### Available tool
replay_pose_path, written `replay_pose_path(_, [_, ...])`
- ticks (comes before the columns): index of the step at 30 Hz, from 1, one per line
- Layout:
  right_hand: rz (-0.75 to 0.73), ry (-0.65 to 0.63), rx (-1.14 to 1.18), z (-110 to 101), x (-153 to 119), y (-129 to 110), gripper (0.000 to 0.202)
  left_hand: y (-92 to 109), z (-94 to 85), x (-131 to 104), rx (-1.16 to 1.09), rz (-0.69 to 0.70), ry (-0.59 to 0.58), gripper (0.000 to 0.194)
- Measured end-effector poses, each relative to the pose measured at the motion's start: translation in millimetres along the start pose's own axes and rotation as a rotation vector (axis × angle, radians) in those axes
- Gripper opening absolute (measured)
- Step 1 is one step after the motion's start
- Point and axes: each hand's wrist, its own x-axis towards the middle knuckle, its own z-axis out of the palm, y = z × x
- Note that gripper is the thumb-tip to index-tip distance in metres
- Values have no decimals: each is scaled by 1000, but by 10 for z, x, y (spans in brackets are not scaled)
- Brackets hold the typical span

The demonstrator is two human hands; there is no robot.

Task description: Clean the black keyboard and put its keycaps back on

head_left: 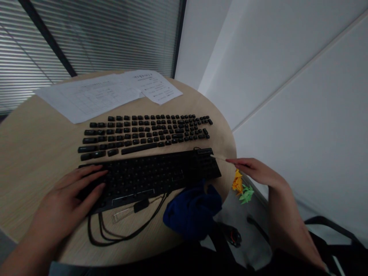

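Here, a thin white stick point(219, 158) is pinched between the closed fingertips of the right hand point(254, 170), its tip held at the far right corner of the black keyboard point(138, 176). The keyboard's left end is touched by the left hand point(67, 195), whose fingers are spread apart. Toward the near edge of the table point(43, 153) the keyboard is laid; beyond it, black keycaps point(139, 148) are set out in rows. A blue cloth point(191, 211) is bunched at the near edge.
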Motion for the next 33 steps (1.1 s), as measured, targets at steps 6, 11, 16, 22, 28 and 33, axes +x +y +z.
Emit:
replay_pose_path(6, [45,-110,35,-37,-26,82,42,31,-22,23,28,45,1,42])
replay_pose_path(11, [60,-125,48,-96,-88,75,43,16,-1,11,44,64,28,38])
replay_pose_path(16, [54,-74,-7,-49,-9,36,40,-18,31,-7,54,44,54,36])
replay_pose_path(22, [97,-24,60,-145,-186,57,38,6,34,18,14,25,72,33])
replay_pose_path(28, [122,329,93,-33,-28,17,50,-31,25,9,2,27,88,31])
replay_pose_path(33, [130,323,182,266,147,75,53,-25,22,2,-12,-3,84,29])
